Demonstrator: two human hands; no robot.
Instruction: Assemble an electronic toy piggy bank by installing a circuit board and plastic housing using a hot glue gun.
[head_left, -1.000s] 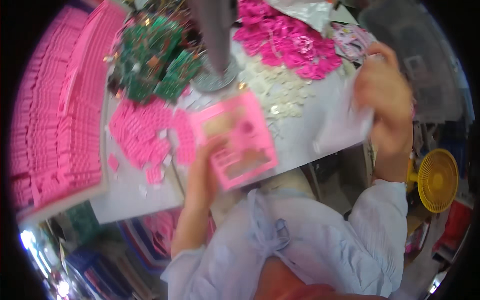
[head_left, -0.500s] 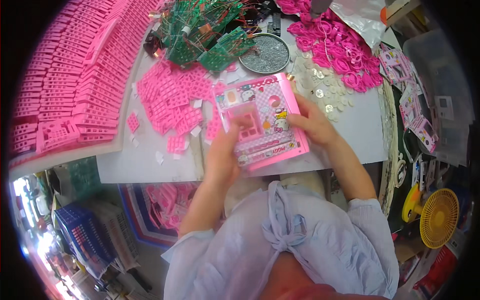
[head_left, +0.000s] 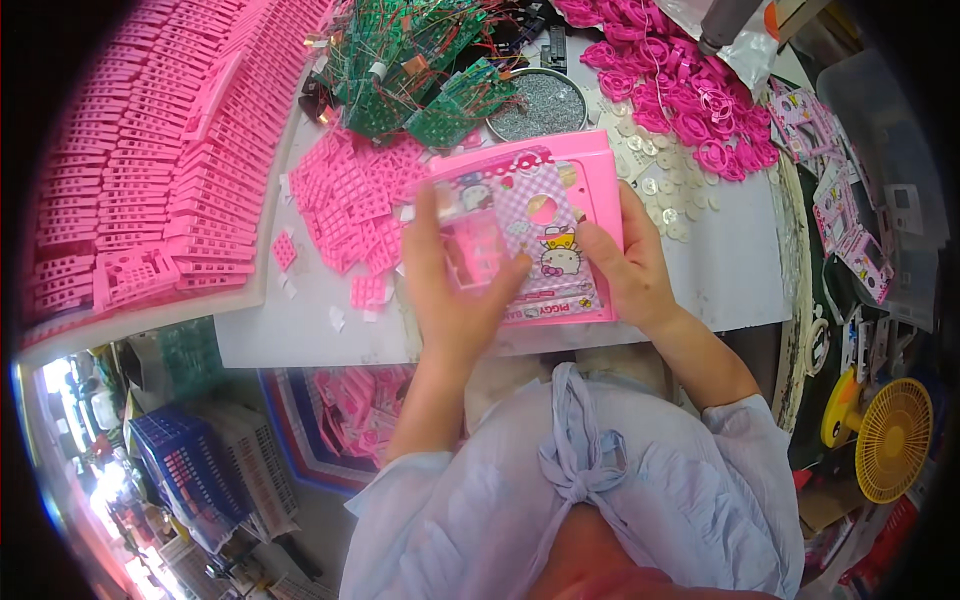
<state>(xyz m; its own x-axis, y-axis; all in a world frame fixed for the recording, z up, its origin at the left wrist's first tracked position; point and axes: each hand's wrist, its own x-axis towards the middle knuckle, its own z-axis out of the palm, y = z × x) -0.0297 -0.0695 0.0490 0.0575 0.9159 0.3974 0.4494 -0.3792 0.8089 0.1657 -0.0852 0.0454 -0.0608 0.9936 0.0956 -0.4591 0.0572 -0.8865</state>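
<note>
A pink rectangular plastic panel (head_left: 596,165) is held over the table, its right edge in my right hand (head_left: 645,275) with the thumb on the front. Over it lies a printed cartoon sheet (head_left: 530,215) with a round hole and a see-through window part on its left. The sheet sits tilted against the panel, leaving pink bare at the top and right. My left hand (head_left: 450,290) is at the sheet's left side, thumb across its front; its fingers are slightly blurred, and they seem to grip the sheet. What is behind the panel is hidden.
Around the work lie pink keypads (head_left: 350,200), wired green circuit boards (head_left: 420,70), a round tin of small metal parts (head_left: 540,105), pale discs (head_left: 665,195) and magenta loops (head_left: 700,120). Stacked pink parts (head_left: 140,180) fill the left. Printed cards (head_left: 840,220) hang right, above a yellow fan (head_left: 892,440).
The printed sheet has turned and shifted left against the pink panel, showing more of the panel. My left hand has spread and moved slightly up. The whole view has shifted a little.
</note>
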